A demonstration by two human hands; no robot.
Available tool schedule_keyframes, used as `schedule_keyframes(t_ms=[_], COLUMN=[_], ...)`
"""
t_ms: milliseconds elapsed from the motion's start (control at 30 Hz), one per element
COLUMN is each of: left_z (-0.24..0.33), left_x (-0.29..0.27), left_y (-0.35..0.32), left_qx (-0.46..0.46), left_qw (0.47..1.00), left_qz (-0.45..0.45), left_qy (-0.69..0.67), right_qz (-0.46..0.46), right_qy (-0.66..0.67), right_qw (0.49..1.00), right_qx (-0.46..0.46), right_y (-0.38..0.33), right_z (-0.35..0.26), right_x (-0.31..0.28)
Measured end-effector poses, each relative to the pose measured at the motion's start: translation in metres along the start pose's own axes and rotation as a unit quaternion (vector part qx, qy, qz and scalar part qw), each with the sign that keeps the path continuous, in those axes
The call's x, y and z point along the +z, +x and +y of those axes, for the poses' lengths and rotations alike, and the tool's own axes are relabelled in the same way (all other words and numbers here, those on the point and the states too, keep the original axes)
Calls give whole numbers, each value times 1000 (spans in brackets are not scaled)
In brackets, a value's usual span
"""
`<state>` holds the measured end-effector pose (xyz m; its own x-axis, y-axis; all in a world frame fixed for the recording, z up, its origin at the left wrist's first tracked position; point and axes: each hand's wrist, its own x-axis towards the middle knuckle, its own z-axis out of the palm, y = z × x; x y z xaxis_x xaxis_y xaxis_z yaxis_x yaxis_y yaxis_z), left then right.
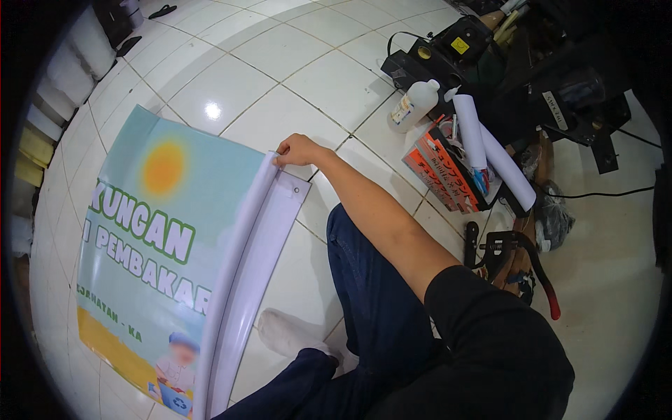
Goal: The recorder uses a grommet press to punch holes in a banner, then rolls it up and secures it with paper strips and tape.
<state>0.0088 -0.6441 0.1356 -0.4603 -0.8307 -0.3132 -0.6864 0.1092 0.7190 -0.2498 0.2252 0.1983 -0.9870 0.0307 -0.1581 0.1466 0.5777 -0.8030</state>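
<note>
A printed banner (157, 231) lies on the tiled floor at my left, pale blue-green with an orange sun, large lettering and a cartoon figure. Along its near side the white edge (238, 224) is turned over into a rounded fold. Beside that fold runs a flat white strip (262, 252) with a metal eyelet (296, 190) in its corner. My right hand (299, 150) is closed, its fingertips pinching the far end of the fold. My left hand is out of view. The fold's near end runs off the lower edge.
To the right stand a white bottle (413, 106), an orange-and-black box (442, 168) and white paper rolls (470, 131). Black equipment (574, 105) with cables fills the far right. A red-tipped black lever (546, 283) lies near my sleeve. White bundles (70, 70) line the left.
</note>
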Motion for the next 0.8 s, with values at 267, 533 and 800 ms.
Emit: schedule_keyframes(t_ms=[267, 533, 800], left_z=[12, -69, -86], left_x=[-13, -148, -125], left_y=[1, -36, -207], left_qx=[-7, 342, -57], left_qw=[1000, 793, 985], left_qz=[-8, -35, 146], left_qy=[2, 503, 73], right_qz=[-10, -106, -57], right_qy=[8, 126, 49], right_qw=[1000, 985, 997], right_qx=[-22, -44, 32], right_y=[14, -43, -80], right_z=[12, 41, 114], right_x=[7, -31, -69])
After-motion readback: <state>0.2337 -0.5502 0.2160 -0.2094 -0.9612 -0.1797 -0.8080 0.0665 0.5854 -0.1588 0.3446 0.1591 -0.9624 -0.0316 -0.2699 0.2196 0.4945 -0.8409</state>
